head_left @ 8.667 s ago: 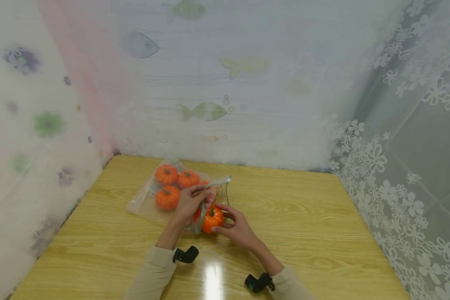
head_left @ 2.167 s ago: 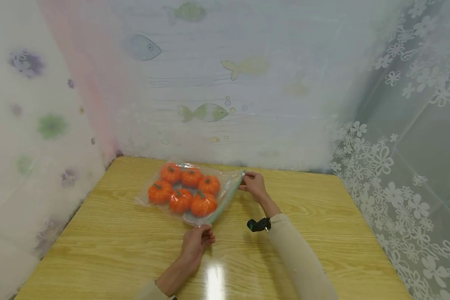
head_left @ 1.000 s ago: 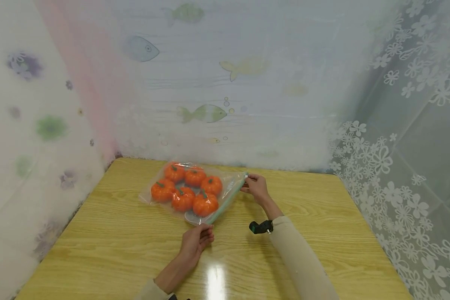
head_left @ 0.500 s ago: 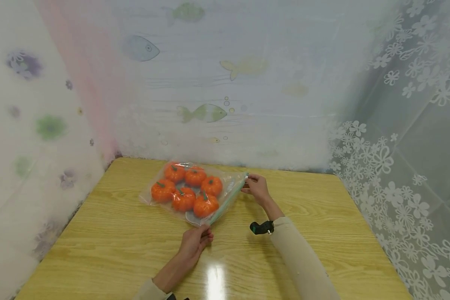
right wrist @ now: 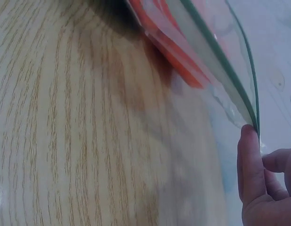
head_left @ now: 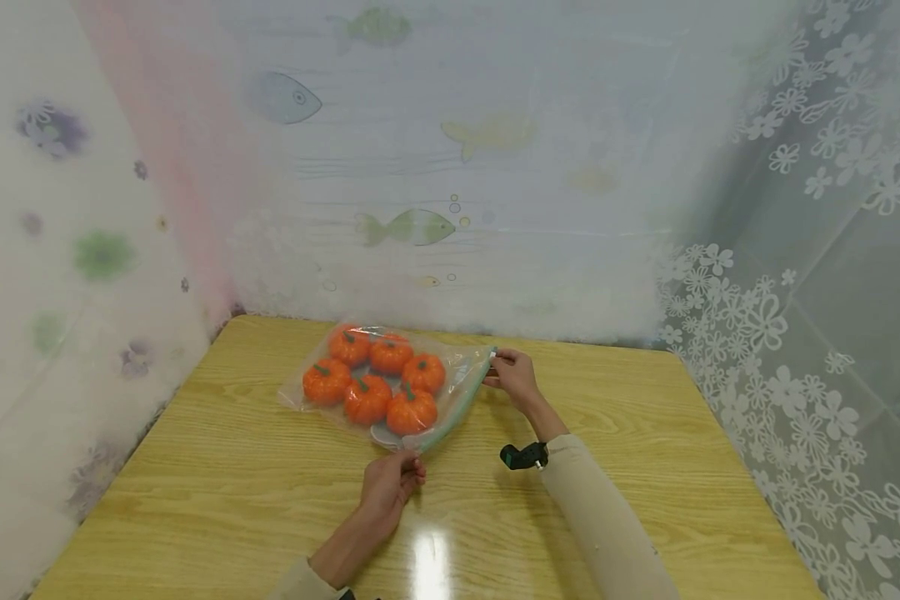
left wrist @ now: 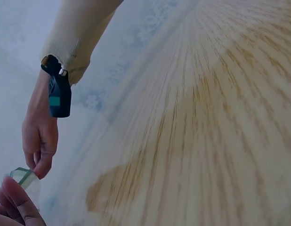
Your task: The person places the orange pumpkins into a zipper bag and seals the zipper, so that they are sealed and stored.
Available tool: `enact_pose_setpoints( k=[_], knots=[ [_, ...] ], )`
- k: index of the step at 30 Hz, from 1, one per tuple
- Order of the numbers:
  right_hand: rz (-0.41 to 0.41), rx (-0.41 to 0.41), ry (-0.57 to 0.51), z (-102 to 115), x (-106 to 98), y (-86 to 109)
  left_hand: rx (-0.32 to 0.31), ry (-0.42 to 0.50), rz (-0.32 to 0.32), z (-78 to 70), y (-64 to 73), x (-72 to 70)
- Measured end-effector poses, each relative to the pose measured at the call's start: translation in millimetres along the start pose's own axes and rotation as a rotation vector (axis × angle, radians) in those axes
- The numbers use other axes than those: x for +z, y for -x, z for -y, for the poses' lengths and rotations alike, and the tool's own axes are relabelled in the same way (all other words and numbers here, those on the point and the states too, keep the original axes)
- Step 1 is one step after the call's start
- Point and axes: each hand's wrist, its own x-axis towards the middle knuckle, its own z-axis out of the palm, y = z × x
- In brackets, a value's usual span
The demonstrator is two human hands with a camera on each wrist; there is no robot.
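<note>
A clear zip bag (head_left: 461,367) lies on the table with several small orange pumpkins (head_left: 367,400) inside, each with a green stem. My left hand (head_left: 386,487) pinches the near corner of its mouth. At the far corner, beside the white slider, my right hand (head_left: 514,377) pinches the other end. Between both hands runs the green zip strip (head_left: 459,408), bowed outward. In the right wrist view two green edges (right wrist: 221,61) stand apart and meet at my right fingertips (right wrist: 249,134). The left wrist view shows part of my left hand (left wrist: 20,202) at the bag's corner.
The wood-grain table (head_left: 645,475) reaches back to a fish-printed curtain (head_left: 570,250). Flower-patterned sheets hang at the left and right sides. A dark wrist camera (head_left: 523,456) sits on the right sleeve.
Earliest, my right hand held a pumpkin at the bag's mouth; now it is inside and my hands are at the mouth's two ends. Over the last half second the zip strip bowed outward.
</note>
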Motion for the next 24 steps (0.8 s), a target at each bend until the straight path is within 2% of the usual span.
enact_pose_setpoints(
  k=[3,9,18,24],
  knots=[
    [0.006,-0.004,-0.002,0.1,-0.3,0.6,-0.022,0.046,-0.011,0.2,0.3,1.8],
    [0.013,-0.003,-0.007,1.8,-0.8,3.2,-0.027,0.033,-0.017,1.8,1.2,2.5],
    [0.009,-0.022,-0.009,1.6,-1.4,5.0,-0.051,0.037,0.036,5.6,6.2,2.9],
    [-0.003,-0.015,-0.015,1.0,-0.9,3.9,-0.08,0.045,0.085,12.6,11.3,10.8]
  ],
)
